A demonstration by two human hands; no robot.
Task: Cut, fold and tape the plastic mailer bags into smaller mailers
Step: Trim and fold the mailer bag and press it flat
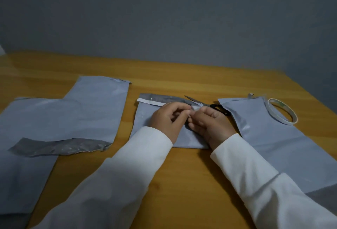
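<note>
Both hands meet over the small mailer (pixel 145 119) at the table's (pixel 182 174) middle. The left hand (pixel 168 119) and right hand (pixel 212 124) have curled fingers pinching a white tape strip (pixel 151 102) along its top edge.

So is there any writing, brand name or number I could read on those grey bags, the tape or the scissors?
None can be read.
Grey plastic mailer bags: plain, no print visible.
White strip along the small grey mailer: blank.
White ring-shaped roll of tape: faint greenish marks inside the core, too blurred to read.
Black-handled metal scissors: no marking visible.
</note>
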